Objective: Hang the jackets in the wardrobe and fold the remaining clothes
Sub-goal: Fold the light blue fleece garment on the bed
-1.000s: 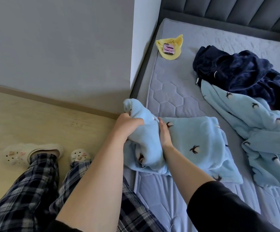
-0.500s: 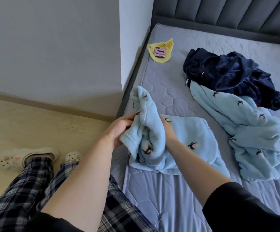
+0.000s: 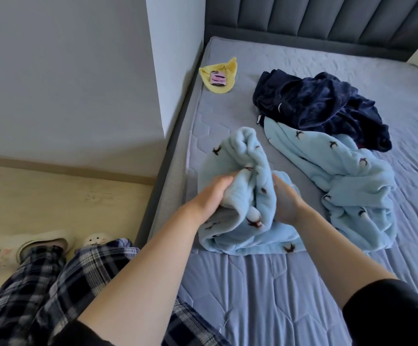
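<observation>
A light blue fleece garment [image 3: 242, 186] with small dark bird prints lies bunched near the left edge of the bed. My left hand [image 3: 211, 196] grips its left fold and my right hand [image 3: 284, 201] holds the right fold, so the fabric stands up between them. A second light blue printed garment [image 3: 340, 176] is spread crumpled to the right. Behind it lies a dark navy plush garment [image 3: 320, 106] in a heap.
The grey quilted mattress [image 3: 265, 290] fills the right side, with a padded headboard [image 3: 327, 18] behind. A yellow cloth [image 3: 219, 74] bearing a small pink item lies near the wall corner [image 3: 178, 71]. Wooden floor [image 3: 53, 196] and my slippered feet are at left.
Both hands have lifted and bunched the blue garment further up the bed, raising its fold higher. The view has shifted slightly right.
</observation>
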Demonstrator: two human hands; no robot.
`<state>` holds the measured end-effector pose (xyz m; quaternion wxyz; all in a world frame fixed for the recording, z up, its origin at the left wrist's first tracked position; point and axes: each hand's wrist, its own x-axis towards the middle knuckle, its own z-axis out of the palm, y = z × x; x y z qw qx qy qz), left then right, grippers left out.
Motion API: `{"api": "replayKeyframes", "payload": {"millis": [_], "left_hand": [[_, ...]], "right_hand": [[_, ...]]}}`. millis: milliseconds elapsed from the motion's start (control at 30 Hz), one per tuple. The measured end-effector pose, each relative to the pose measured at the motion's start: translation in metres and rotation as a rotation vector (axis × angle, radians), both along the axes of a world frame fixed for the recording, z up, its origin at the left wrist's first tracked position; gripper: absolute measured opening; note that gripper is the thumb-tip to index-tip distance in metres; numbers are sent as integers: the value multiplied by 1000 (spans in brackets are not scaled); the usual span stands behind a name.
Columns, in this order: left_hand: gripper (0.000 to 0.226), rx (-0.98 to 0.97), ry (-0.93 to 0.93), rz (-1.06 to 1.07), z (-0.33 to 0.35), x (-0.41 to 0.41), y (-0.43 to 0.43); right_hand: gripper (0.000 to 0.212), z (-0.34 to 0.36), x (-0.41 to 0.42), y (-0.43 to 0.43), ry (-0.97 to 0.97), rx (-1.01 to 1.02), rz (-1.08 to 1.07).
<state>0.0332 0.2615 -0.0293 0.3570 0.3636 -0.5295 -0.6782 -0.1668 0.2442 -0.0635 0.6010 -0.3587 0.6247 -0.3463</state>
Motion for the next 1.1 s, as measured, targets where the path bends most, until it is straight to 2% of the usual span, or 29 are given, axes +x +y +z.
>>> {"api": "replayKeyframes", "payload": {"millis": [67, 100, 167, 233, 267, 333, 400, 433, 500, 567, 600, 667, 733, 800, 900, 967, 1033, 1100], "left_hand": [[32, -52, -90, -74, 4, -18, 1], [40, -92, -175, -95, 3, -27, -1], [52, -251, -533, -170, -5, -42, -7], [54, -473, -926, -255, -15, -57, -6], [56, -559, -1024, -276, -19, -64, -4], [64, -677, -1128, -287, -26, -74, -1], [68, -747, -1156, -283, -32, -77, -2], [66, -751, -1121, -287, -33, -74, -2], [60, -691, -934, -263, -32, -64, -2], [50, -591, -698, -150, -31, -52, -4], [49, -604, -682, -89, -32, -47, -5], [63, -684, -880, -42, -39, -42, -6], [88, -664, -1075, -80, -45, -41, -9], [105, -652, -1150, -125, -49, -43, -13], [112, -670, -1227, -143, -50, -49, -18], [113, -672, -1283, -140, -51, -56, -20], [113, -694, -1330, -157, -51, -63, -18], [111, -705, -1334, -188, -50, -66, -18]], "right_hand": [[77, 6, -20, -3, -292, 13, -15], [81, 11, -28, -8, -381, -4, -26], [79, 25, -38, -15, -404, -43, -2], [70, 39, -38, -25, -293, -91, 0], [61, 44, -36, -30, -185, -124, 25], [41, 50, -26, -35, 192, -161, 90], [38, 47, -22, -37, 602, -143, 131], [37, 42, -23, -37, 677, -119, 116], [35, 32, -25, -37, 634, -50, 48], [32, 27, -27, -35, 597, -7, 39], [31, 25, -27, -34, 586, 0, 51], [25, 22, -26, -34, 576, 2, 79], [25, 17, -27, -35, 561, 3, 97], [30, 16, -27, -37, 551, 8, 103], [43, 19, -30, -40, 485, 12, 133], [54, 23, -37, -39, 480, 20, 229], [47, 21, -47, -34, 579, 43, 329], [40, 11, -59, -30, 729, 54, 294]]}}
